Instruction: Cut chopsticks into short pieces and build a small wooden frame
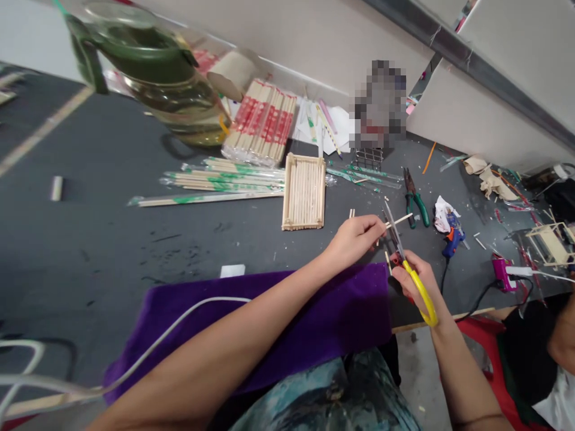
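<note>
My left hand point(357, 236) pinches a thin wooden stick point(405, 218), which looks like a length of chopstick and points right. My right hand point(417, 278) is closed on a pair of scissors with yellow handles point(420, 290). Their metal blades point up and away and lie across the stick close to my left fingertips; whether they touch it I cannot tell. Short stick pieces point(352, 213) lie just beyond my left hand. To its left rests a small tray-like frame of glued sticks point(305, 194). Under my forearm spreads a purple cloth point(269, 305).
Wrapped chopsticks point(224, 178) and a red-banded chopstick pack point(263, 123) lie behind, beside a big green-lidded jug point(175, 84). Green-handled pliers point(415, 200), a blue glue gun point(453, 242) and a pink plug adapter point(504, 272) are rightward. Another person's arm point(563, 335) shows at right.
</note>
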`<state>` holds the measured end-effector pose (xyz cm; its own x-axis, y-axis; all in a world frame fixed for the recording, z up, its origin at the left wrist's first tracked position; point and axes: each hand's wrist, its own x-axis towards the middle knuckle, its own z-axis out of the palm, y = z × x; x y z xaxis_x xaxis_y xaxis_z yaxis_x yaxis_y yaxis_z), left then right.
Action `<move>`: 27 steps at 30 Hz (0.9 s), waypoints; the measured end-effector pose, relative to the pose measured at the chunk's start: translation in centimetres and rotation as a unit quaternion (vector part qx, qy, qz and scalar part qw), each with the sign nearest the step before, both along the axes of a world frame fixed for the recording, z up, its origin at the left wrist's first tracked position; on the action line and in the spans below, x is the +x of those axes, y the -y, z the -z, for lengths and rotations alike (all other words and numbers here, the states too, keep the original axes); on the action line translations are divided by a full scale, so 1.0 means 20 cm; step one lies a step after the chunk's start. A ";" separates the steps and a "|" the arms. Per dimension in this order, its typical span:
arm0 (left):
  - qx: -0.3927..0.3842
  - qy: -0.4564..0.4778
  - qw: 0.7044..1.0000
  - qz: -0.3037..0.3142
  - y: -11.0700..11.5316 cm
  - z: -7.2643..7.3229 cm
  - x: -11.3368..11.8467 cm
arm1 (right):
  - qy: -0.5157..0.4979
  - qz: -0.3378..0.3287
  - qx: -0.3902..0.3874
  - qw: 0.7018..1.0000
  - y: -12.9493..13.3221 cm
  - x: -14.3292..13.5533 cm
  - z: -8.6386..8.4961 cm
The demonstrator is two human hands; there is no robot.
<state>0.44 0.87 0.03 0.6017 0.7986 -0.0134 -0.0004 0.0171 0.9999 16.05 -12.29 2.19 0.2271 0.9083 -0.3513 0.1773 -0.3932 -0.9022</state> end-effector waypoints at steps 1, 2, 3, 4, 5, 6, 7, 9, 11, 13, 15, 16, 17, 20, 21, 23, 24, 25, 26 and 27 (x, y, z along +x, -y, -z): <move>0.028 -0.016 0.999 -0.012 0.00 0.00 0.00 | 0.001 0.005 -0.002 1.000 0.00 0.00 0.00; 0.054 -0.029 0.998 -0.024 0.01 -0.01 -0.01 | 0.000 0.007 -0.003 1.000 0.00 0.00 0.00; 0.076 -0.038 0.996 -0.036 0.01 -0.01 -0.01 | -0.001 0.008 -0.003 1.000 0.00 0.00 0.00; 0.093 -0.043 0.994 -0.045 0.01 -0.02 -0.01 | -0.002 0.008 -0.003 1.000 0.00 0.00 -0.01; 0.106 -0.047 0.992 -0.052 0.02 -0.02 -0.01 | -0.002 0.009 -0.001 1.000 0.00 0.00 -0.01; 0.118 -0.051 0.990 -0.057 0.02 -0.03 -0.01 | -0.001 0.012 0.001 1.000 0.00 -0.01 -0.01; 0.129 -0.053 0.988 -0.061 0.02 -0.03 -0.01 | 0.001 0.016 0.003 1.000 0.01 -0.01 0.00; 0.154 -0.054 0.984 -0.071 0.03 -0.04 0.00 | 0.009 0.028 0.009 1.000 0.01 -0.02 0.00; 0.181 -0.057 0.978 -0.084 0.03 -0.04 0.00 | 0.020 0.037 0.016 0.999 0.01 -0.04 0.01; 0.203 -0.064 0.972 -0.097 0.04 -0.04 0.01 | 0.026 0.042 0.024 0.998 0.01 -0.05 0.02; 0.210 -0.070 0.970 -0.102 0.04 -0.03 0.01 | 0.030 0.040 0.027 0.998 0.02 -0.05 0.01; 0.205 -0.070 0.971 -0.099 0.03 -0.04 0.01 | 0.030 0.036 0.025 0.999 0.02 -0.05 0.01; 0.196 -0.067 0.974 -0.091 0.03 -0.04 0.01 | 0.030 0.030 0.022 0.999 0.02 -0.05 0.00; 0.135 -0.037 0.989 -0.050 0.02 -0.04 0.01 | 0.022 0.010 0.014 1.000 0.02 -0.03 -0.03; 0.103 -0.022 0.994 -0.032 0.02 -0.04 0.01 | 0.016 0.004 0.015 1.000 0.02 -0.03 -0.03; 0.031 0.012 0.999 0.005 0.01 -0.03 0.01 | -0.002 -0.010 0.015 1.000 0.03 -0.02 -0.04; -0.002 0.028 0.999 0.021 0.00 -0.03 0.02 | -0.013 -0.017 0.015 1.000 0.03 -0.01 -0.04; -0.030 0.042 0.998 0.033 0.00 -0.03 0.02 | -0.024 -0.022 0.013 0.999 0.03 0.00 -0.04; -0.050 0.052 0.997 0.041 -0.01 -0.03 0.02 | -0.034 -0.026 0.012 0.999 0.03 0.00 -0.04; -0.062 0.059 0.995 0.046 -0.01 -0.02 0.02 | -0.042 -0.029 0.011 0.999 0.03 0.01 -0.04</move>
